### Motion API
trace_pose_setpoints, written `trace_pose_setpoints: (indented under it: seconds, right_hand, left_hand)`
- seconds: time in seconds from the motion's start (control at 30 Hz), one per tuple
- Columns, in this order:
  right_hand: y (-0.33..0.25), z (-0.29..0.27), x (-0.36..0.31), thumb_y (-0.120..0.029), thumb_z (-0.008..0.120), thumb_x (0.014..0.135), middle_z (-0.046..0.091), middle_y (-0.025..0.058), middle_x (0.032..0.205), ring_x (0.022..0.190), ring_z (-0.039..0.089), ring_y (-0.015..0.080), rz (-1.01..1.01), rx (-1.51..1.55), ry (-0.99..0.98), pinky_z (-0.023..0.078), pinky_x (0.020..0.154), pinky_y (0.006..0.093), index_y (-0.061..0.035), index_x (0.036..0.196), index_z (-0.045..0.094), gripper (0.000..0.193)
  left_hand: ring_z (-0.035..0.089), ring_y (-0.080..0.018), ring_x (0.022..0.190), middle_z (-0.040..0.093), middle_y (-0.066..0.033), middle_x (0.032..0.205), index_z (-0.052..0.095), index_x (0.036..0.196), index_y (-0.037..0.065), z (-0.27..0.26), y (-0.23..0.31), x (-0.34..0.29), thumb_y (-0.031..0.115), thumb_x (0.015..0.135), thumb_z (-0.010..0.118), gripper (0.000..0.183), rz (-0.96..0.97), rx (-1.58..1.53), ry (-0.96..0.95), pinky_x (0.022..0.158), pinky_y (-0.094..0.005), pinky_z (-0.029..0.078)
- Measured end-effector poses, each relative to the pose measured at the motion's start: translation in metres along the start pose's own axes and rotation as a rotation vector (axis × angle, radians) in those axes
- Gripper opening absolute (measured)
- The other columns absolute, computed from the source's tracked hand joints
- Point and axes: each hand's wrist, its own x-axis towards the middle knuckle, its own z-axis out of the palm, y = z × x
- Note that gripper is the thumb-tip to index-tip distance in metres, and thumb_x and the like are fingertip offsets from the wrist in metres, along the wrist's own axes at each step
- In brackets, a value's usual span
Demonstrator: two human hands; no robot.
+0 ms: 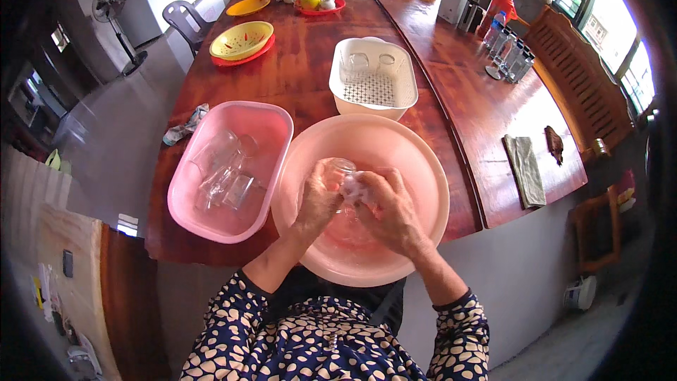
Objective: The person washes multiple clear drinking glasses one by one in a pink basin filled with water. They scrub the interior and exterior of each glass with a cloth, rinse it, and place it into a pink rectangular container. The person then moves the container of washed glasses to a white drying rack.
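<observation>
Over a round pale-pink basin point(431, 176), my left hand point(319, 196) is closed around a clear drinking glass point(343, 165). In my right hand point(389, 210) is a soft white wad point(354, 188), pressed against the glass; whether it is a sponge or a cloth I cannot tell. Water seems to lie in the bottom of the basin below. To the left stands a pink rectangular tub point(185, 220) with several clear glasses point(238, 190) lying in it. Behind the basin, a white drainer basket point(374, 109) holds two clear glasses point(358, 61) at its far end.
A crumpled cloth point(185, 127) lies left of the tub. Farther back are a yellow colander point(241, 40) and a yellow plate point(248, 6). On the right are a folded grey-green cloth point(523, 169) and several upturned glasses point(511, 60). The table's near edge borders the basin.
</observation>
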Motion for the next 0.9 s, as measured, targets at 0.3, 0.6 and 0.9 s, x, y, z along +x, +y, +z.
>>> trace_pose_setpoints:
  seconds: [0.3, 0.6, 0.9]
  right_hand:
    - [0.017, 0.006, 0.031, -0.004, 0.057, 0.082, 0.054, 0.0175, 0.100, 0.096, 0.052, 0.0361, -0.135, -0.061, 0.050, 0.044, 0.083, 0.0417, -0.0027, 0.104, 0.056, 0.022]
    - [0.043, 0.009, 0.050, -0.022, 0.049, 0.094, 0.057, 0.0021, 0.077, 0.071, 0.054, 0.0094, 0.425, 0.493, 0.111, 0.046, 0.063, 0.0260, -0.0004, 0.100, 0.059, 0.024]
    - [0.043, 0.021, 0.024, -0.021, 0.049, 0.095, 0.057, -0.0008, 0.083, 0.076, 0.053, 0.0079, 0.479, 0.606, 0.159, 0.045, 0.070, 0.0233, -0.0007, 0.110, 0.057, 0.027]
  left_hand:
    - [0.056, -0.0315, 0.102, 0.058, -0.0137, 0.109, 0.050, 0.115, 0.010, 0.013, 0.023, -0.010, 0.013, 0.072, 0.071, 0.048, 0.335, 0.631, 0.031, 0.085, -0.0393, 0.045]
    - [0.052, -0.0144, 0.106, 0.056, -0.0048, 0.113, 0.047, 0.121, 0.005, 0.007, 0.042, -0.006, 0.007, 0.074, 0.076, 0.055, 0.179, 0.426, -0.169, 0.092, -0.0302, 0.044]
    - [0.055, -0.0194, 0.109, 0.055, -0.0048, 0.118, 0.043, 0.127, 0.009, 0.014, 0.056, 0.002, 0.023, 0.084, 0.069, 0.052, -0.220, -0.512, -0.224, 0.093, -0.0386, 0.049]
